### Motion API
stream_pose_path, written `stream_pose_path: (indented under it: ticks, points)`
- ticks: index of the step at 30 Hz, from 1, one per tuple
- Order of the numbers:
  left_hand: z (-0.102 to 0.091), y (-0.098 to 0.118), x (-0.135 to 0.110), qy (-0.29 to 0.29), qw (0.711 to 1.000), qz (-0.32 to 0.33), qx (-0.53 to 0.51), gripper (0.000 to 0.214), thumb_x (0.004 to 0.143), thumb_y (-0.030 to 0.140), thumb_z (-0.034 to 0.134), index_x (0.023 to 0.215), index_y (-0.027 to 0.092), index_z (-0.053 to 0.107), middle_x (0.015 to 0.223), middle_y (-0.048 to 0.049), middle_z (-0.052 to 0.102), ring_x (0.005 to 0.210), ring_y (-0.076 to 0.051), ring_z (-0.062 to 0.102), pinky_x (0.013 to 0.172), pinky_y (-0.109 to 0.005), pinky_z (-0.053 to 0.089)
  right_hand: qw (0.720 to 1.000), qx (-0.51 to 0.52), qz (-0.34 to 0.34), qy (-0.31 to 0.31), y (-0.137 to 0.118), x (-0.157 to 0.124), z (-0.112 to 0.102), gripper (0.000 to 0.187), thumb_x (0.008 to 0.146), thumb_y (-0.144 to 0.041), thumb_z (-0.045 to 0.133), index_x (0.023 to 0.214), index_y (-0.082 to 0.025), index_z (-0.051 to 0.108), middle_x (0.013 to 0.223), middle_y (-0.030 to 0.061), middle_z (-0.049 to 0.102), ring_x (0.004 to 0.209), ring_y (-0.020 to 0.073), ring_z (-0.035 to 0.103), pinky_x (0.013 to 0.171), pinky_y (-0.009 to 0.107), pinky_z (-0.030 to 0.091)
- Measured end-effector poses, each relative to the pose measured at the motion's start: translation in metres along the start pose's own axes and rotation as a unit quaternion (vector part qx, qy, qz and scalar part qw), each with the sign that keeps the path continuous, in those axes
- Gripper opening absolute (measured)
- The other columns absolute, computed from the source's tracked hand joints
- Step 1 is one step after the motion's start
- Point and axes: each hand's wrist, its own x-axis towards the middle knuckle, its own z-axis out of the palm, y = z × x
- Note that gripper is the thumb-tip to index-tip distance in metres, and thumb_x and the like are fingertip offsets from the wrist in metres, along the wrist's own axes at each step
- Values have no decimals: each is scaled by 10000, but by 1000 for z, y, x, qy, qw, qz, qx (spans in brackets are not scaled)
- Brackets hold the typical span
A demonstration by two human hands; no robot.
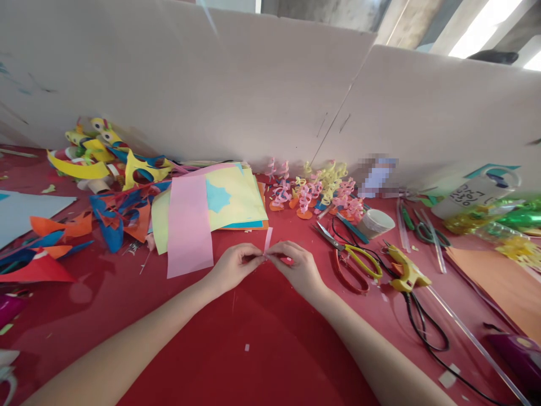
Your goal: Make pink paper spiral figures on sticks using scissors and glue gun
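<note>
Two bare forearms reach in from the bottom edge over the red tabletop (262,338), which is flecked with small paper scraps. The left hand (234,265) and the right hand (298,269) meet near the middle of the tabletop with their fingertips together. Both are closed in a pinch on the lower end of a narrow pink paper strip (267,238). The strip rises from the fingers almost upright, with its top end free. The fingers cover its lower end, so it may be folded or rolled there, but that is too small to tell.

Just beyond the left hand lies a pink sheet (189,225), overlapping a stack of yellow sheets (236,197) with blue and orange paper under them. Further left is a heap of cut paper shapes (105,169) in yellow, blue and orange.

Behind the strip, near the cardboard wall (253,84), stands a cluster of curled paper spirals (315,192) in pink and yellow on orange discs. To the right of the right hand lie scissors (353,262) with red and yellow handles, blades pointing away. Just beside them is a yellow glue gun (406,272), its black cord (422,330) looping toward the camera. A roll of tape (376,221) sits beyond the scissors, and an orange sheet (499,282) lies at the far right.
</note>
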Motion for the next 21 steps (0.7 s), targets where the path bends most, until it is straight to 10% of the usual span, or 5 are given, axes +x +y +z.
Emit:
stream_pose_path:
  ticks: [21]
  points:
    - [-1, -3, 0, 17, 990, 80, 118, 175, 874, 239, 479, 819, 194, 638, 817, -40, 632, 787, -180, 595, 719, -309, 471, 998, -24, 48, -32, -1, 3, -1, 96, 778, -175, 573, 799, -218, 657, 771, 24, 666, 706, 160, 615, 682, 286, 504]
